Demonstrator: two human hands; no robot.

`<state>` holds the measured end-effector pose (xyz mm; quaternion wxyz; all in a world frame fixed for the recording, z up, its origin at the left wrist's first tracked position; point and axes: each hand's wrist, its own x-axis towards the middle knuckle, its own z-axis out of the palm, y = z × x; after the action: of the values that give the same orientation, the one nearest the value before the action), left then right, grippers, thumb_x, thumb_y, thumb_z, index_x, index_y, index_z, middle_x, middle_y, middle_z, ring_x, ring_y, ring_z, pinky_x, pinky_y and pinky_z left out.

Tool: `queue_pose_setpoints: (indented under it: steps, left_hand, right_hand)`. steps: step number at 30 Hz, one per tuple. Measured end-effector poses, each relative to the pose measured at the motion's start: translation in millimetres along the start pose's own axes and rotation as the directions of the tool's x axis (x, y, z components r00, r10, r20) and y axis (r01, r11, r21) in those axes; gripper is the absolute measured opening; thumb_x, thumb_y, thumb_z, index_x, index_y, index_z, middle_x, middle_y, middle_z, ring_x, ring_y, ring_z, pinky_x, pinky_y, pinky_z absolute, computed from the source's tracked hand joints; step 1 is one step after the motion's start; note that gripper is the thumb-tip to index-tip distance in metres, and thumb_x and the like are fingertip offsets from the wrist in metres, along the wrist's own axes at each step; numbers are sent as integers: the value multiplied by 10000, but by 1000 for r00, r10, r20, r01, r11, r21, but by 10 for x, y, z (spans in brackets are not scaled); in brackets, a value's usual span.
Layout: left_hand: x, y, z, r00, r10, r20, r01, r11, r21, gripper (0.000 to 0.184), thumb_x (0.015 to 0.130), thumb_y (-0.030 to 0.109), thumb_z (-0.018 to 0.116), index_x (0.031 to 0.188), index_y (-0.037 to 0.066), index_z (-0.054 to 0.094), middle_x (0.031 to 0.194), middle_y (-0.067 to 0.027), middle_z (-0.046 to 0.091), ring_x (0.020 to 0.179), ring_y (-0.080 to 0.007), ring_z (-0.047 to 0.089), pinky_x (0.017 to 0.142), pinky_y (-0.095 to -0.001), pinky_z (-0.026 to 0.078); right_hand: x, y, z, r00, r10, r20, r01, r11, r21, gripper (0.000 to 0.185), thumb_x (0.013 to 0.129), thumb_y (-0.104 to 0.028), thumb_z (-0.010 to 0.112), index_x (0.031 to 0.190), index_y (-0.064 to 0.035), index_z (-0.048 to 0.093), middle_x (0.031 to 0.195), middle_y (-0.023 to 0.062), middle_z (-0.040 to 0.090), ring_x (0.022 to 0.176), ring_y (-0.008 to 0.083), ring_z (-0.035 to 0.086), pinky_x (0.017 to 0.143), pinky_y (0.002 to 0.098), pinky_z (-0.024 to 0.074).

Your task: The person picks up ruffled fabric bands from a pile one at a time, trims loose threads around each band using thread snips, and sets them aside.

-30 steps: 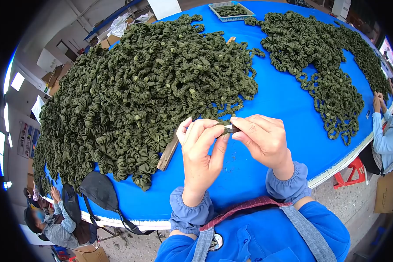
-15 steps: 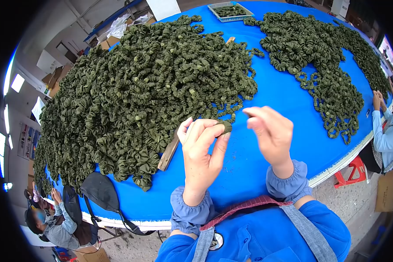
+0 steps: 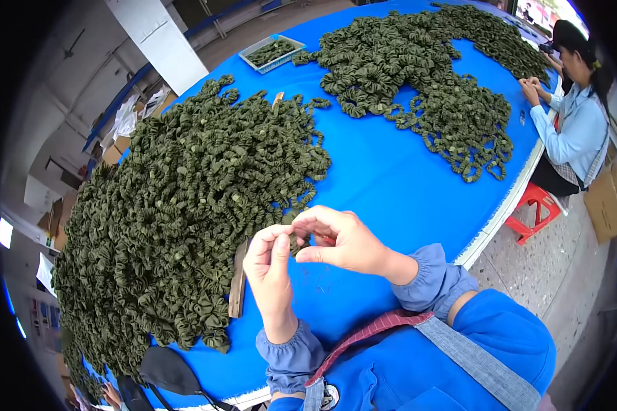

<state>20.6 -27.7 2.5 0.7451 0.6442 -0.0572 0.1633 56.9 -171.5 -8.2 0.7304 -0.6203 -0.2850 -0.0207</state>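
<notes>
Just above the blue cloth, my left hand (image 3: 270,270) is closed, with thumb and fingers pinching a dark green scrunchie (image 3: 296,242). Only a small part of the scrunchie shows between the fingers. From the other side my right hand (image 3: 346,241) curls around it, fingertips and thumb at its edge. A small red patch shows inside the curve of the right fingers; I cannot make out what it is. Left of my hands lies a large heap of gathered green scrunchies (image 3: 178,219), and a wooden strip (image 3: 238,281) pokes out from the heap's near edge.
More scrunchies (image 3: 391,55) lie across the far right of the blue-covered table (image 3: 384,161). A shallow basket (image 3: 273,65) holds some at the back. A black bag (image 3: 168,370) lies at the near left. A co-worker (image 3: 574,127) sits at the right edge, by a red stool (image 3: 533,214).
My right hand has come in from the right to meet my left hand at the scrunchie. The view has turned right, bringing the co-worker more fully into sight.
</notes>
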Motion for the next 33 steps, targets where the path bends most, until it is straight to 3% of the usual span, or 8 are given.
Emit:
queue_pose_setpoints:
  steps: [6,9,12,16,23,28,30,33]
  left_hand:
    - [-10,-116,132,999,-18,26,21,994,-108,154,882,17,523,1019,-13,587,969,-94,610,830,-118,543,770,-209,423]
    - [49,-187,139,992,-91,87,95,994,-51,154,867,29,561,1011,-1,604,933,-81,632,791,-120,565,734,-217,450]
    - [330,-300,-139,997,-36,-61,42,995,87,164,843,53,595,998,2,604,911,-66,630,770,-120,558,724,-221,452]
    - [852,-484,-642,912,226,-342,-58,898,436,188,808,59,606,988,5,604,871,-61,610,742,-141,556,720,-239,463]
    - [1604,-751,-941,734,679,7,-52,45,998,205,777,60,595,978,27,622,869,-84,582,742,-191,554,702,-294,469]
    - [1623,-634,-996,902,399,-168,68,253,965,219,757,82,620,969,30,620,829,-57,579,692,-193,541,669,-300,466]
    - [1358,-342,-822,940,208,-269,20,756,655,198,761,96,640,944,24,616,774,-33,572,645,-163,526,615,-255,449]
    - [717,29,-421,943,-31,-330,56,996,65,184,787,115,647,936,13,615,762,-25,584,614,-123,503,581,-199,418]
  right_hand:
    - [-150,-7,-180,988,98,121,-109,990,89,381,699,31,728,1044,-40,583,883,39,654,668,68,552,536,185,405]
    - [-243,43,-404,998,-53,41,64,930,-361,318,689,28,722,981,-50,622,769,23,648,516,77,462,477,203,380]
    - [-69,114,-967,910,-407,79,291,492,-820,270,665,65,687,913,-24,630,784,54,658,603,149,578,549,258,466]
    - [-40,566,-2291,850,-495,-180,-152,97,-984,174,791,-95,624,964,-68,627,870,73,657,680,260,603,635,331,480]
    - [-351,1051,-3239,762,-519,-389,-385,120,-915,151,845,-104,603,968,-18,621,947,63,602,725,216,577,627,295,465]
    - [-48,284,-2196,773,-543,-328,-103,403,-909,122,848,-69,605,946,0,625,925,36,594,679,139,530,588,232,433]
    - [42,41,-1730,795,-466,-387,-27,611,-791,102,827,-21,613,926,-11,638,925,22,592,653,78,472,560,186,386]
    - [154,-219,-1094,882,-376,-285,151,798,-584,100,829,-10,600,914,-27,649,934,22,596,639,65,455,539,180,363]
